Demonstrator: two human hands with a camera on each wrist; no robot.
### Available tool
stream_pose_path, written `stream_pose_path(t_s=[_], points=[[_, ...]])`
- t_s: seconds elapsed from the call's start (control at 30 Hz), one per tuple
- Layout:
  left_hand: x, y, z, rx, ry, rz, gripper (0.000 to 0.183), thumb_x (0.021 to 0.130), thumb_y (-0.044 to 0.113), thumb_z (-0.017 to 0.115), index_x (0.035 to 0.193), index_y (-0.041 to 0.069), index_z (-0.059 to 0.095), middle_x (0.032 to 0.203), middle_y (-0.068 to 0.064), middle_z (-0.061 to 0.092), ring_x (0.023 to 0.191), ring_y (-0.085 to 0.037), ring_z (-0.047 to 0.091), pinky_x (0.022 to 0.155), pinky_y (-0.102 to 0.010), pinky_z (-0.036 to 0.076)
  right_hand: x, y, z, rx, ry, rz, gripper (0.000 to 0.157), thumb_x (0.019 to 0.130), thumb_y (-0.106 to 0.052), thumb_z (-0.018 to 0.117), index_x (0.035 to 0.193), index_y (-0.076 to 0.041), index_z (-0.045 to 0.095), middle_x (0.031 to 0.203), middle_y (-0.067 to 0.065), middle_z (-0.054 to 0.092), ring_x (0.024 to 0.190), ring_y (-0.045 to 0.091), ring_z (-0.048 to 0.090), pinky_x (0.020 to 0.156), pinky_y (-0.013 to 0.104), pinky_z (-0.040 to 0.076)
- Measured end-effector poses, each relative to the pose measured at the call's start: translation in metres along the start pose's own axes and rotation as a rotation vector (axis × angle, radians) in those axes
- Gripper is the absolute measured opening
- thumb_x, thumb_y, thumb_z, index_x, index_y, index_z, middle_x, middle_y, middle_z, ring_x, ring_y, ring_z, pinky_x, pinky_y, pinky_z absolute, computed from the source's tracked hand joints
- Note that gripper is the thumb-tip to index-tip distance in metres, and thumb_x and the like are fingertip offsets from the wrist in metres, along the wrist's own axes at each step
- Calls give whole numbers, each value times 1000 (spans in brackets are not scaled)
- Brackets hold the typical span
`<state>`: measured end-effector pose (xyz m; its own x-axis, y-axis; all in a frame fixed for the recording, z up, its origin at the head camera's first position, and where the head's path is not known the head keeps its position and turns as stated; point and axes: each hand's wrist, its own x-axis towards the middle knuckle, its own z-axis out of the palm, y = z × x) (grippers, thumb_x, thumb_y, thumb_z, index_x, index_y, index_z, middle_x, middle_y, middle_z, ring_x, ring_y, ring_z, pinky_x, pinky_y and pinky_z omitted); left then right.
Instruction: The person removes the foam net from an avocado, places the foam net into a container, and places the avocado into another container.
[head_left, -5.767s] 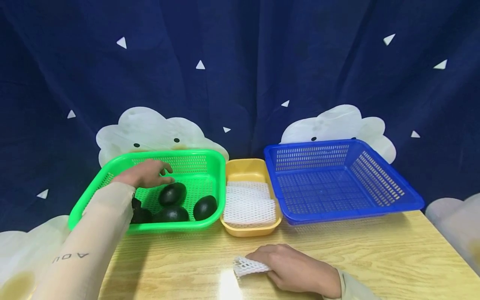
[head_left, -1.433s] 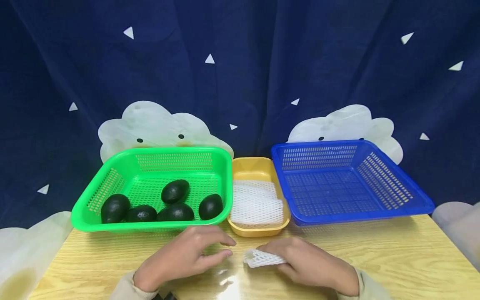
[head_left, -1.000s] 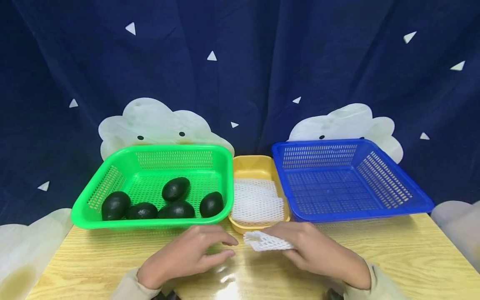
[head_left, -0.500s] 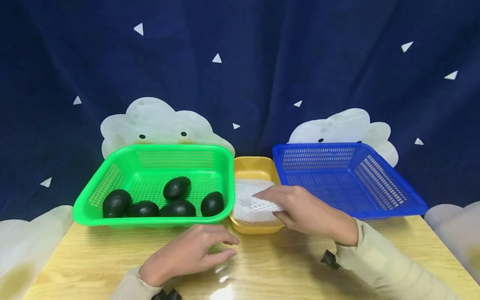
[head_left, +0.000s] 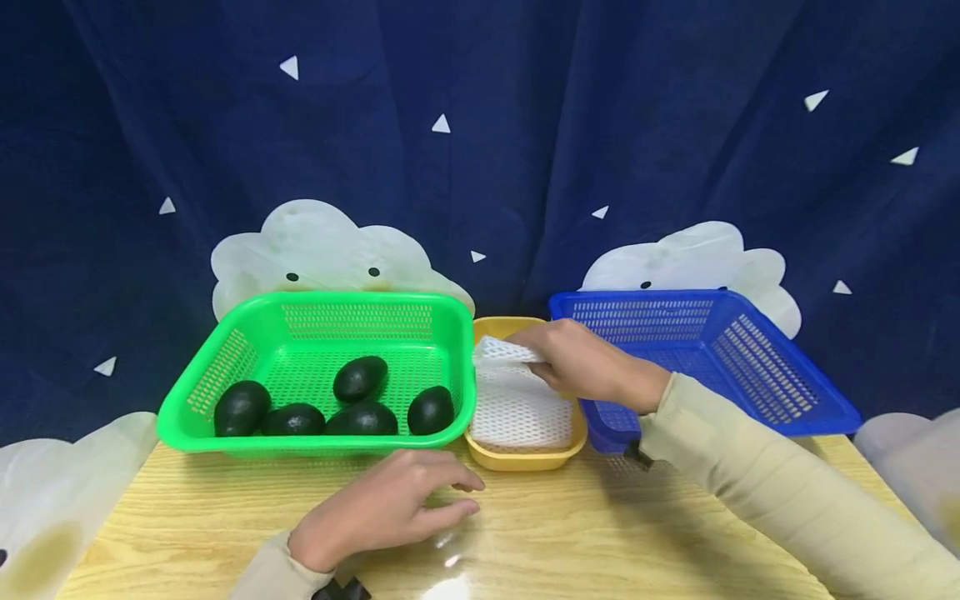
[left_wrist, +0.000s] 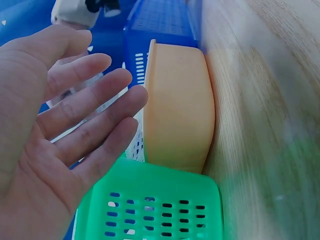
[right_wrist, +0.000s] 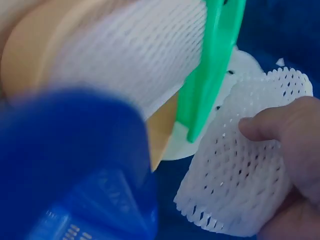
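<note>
My right hand (head_left: 581,360) is over the back of the yellow tray (head_left: 525,460), pinching a white foam net sleeve (right_wrist: 235,155) between thumb and fingers. Below it, more white foam net sleeves (head_left: 521,412) lie flat in the tray. In front of the green basket (head_left: 315,450), my left hand (head_left: 390,504) hovers or rests near the table with nothing in it. Its fingers are spread and relaxed in the left wrist view, facing the side of the tray. Several dark avocados (head_left: 360,379) lie in the green basket.
A blue basket (head_left: 750,429) stands right of the yellow tray, partly behind my right forearm. All three containers sit side by side on the wooden table (head_left: 570,542). A dark blue curtain (head_left: 495,150) with white clouds hangs behind them.
My right hand has carried the net sleeve from the table's front, up and back over the yellow tray. My left hand has left the green basket and, over the last second, stayed nearly still.
</note>
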<state>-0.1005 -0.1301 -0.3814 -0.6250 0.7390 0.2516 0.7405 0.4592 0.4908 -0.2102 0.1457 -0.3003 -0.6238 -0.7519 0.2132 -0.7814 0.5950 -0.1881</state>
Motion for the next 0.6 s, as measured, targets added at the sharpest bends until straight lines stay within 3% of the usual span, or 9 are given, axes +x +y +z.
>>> stream_pose_path(t_s=[0.3, 0.6], points=[[0, -1, 2, 27, 20, 35, 28, 105, 40, 60, 115, 19, 77, 110, 9, 77, 101, 2, 70, 90, -20, 58, 20, 23, 4, -31, -33, 50, 37, 91, 6, 68, 119, -17, 76, 112, -1, 79, 99, 16, 74, 90, 38, 64], [-1, -2, 2, 31, 19, 40, 28, 105, 40, 60, 115, 19, 77, 109, 10, 77, 100, 1, 71, 90, -18, 58, 36, 33, 12, -74, -127, 96, 26, 92, 5, 64, 108, -14, 74, 98, 1, 77, 80, 15, 66, 78, 38, 63]])
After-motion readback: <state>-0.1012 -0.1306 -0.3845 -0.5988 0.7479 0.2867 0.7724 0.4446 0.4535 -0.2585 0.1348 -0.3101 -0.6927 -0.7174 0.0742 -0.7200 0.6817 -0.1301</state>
